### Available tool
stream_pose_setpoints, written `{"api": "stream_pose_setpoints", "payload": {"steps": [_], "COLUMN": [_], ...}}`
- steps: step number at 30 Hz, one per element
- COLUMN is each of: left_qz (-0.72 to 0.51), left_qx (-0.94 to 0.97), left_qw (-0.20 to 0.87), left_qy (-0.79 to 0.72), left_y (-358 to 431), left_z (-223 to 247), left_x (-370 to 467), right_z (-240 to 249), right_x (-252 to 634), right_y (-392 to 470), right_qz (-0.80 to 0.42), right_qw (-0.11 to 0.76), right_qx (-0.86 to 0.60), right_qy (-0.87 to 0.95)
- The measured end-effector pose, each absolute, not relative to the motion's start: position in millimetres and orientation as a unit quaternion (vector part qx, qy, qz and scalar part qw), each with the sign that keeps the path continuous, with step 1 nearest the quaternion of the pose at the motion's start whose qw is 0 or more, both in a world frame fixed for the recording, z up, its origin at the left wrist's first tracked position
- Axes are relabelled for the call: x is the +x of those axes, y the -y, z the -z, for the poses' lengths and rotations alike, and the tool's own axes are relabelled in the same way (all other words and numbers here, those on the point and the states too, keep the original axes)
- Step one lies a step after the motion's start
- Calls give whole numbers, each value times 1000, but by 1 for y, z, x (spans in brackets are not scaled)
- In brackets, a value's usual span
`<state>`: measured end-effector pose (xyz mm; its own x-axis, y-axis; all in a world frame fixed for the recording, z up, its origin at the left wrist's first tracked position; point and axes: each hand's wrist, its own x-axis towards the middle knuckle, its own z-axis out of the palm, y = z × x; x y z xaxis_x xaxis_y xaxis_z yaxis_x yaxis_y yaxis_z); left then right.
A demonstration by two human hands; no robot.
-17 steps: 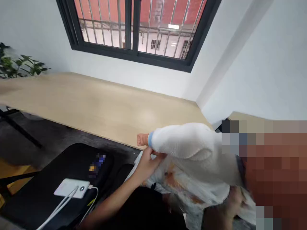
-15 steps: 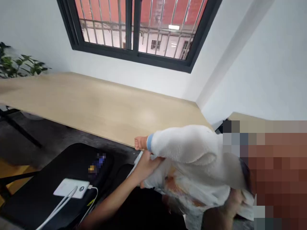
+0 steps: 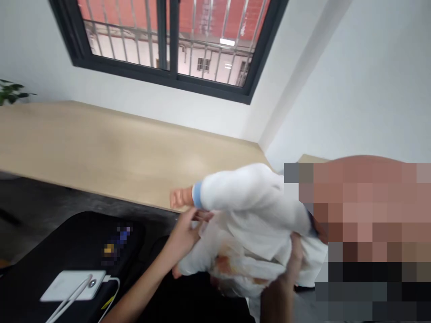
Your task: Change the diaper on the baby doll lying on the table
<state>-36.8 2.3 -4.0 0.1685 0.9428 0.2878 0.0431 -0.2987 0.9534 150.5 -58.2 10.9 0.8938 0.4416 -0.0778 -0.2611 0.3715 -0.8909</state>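
Observation:
A baby doll (image 3: pixel 242 193) in a white long-sleeved top with a blue cuff (image 3: pixel 197 194) lies across my lap, tilted, its small fist pointing left. My left hand (image 3: pixel 185 233) is just below that fist, fingers bent around loose white clothing. On the doll's right-hand part, my right hand (image 3: pixel 293 255) grips the white garment; some of its fingers are hidden beneath. A crinkled, see-through patch with brownish shapes (image 3: pixel 225 264) covers the doll's lower front. The doll's head side is pixelated.
A long wooden table (image 3: pixel 111 152) runs under the barred window (image 3: pixel 164 40). At the lower left, a white power bank (image 3: pixel 72 285) with cables lies on a black padded surface (image 3: pixel 90 229). A plant (image 3: pixel 13 92) stands at the far left.
The view has shifted, so the room appears farther left. My right hand now shows more clearly on the doll's clothing. My left hand's fingers have moved at the loose cloth below the cuff.

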Motion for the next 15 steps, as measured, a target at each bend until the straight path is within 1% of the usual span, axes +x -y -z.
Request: {"api": "stream_pose_setpoints", "payload": {"steps": [1,2,4,6,8,10,11,15], "left_qz": [-541,-583,-641,-629,-580,-559,-554,-555], "left_qx": [633,643,673,731,782,794,797,794], "left_qw": [390,315,143,16,-54,-71,-53,77], "left_qy": [-393,-385,-339,-264,-223,-227,-236,-235], "left_y": [3,10,25,40,52,60,62,64], "left_z": [1,-2,-6,-7,-6,-4,-3,0], "left_x": [-38,-38,-36,-27,-14,0,5,15], "right_z": [-16,-20,-22,-20,-17,-16,-15,-14], "right_x": [144,138,131,128,127,128,129,130], "right_y": [57,55,53,53,54,56,56,59], "right_qz": [-200,-194,-185,-179,-178,-182,-182,-174], "right_qw": [833,840,854,862,862,857,854,845], "right_qx": [-508,-501,-482,-471,-472,-480,-486,-506], "right_qy": [85,74,61,58,53,48,46,7]}}
